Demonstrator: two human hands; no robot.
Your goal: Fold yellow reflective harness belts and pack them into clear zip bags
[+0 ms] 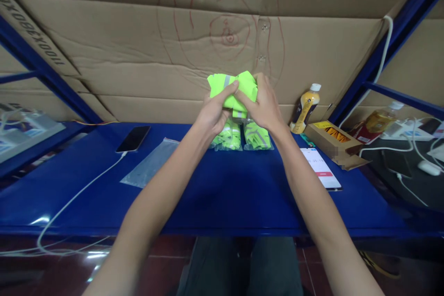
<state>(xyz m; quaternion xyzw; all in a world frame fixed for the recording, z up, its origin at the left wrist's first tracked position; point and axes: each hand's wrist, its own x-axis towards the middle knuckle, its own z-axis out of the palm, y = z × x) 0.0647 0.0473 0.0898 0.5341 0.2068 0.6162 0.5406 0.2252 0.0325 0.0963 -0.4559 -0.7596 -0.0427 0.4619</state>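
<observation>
Clear plastic makes the flat bag at eight o'clock; at twelve, the left hand pinches the folded neon cloth, the right hand gripping its opposite edge. It should handle light and limp, best held by both folded sides.

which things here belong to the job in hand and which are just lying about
Likely the job:
- hi-vis garment, held in left hand and right hand
- bagged hi-vis garments
- flat clear plastic bag

Seemingly lying about:
- dark-screened smartphone
- lit-screened smartphone
- white-capped drink bottle
- open cardboard box
</observation>
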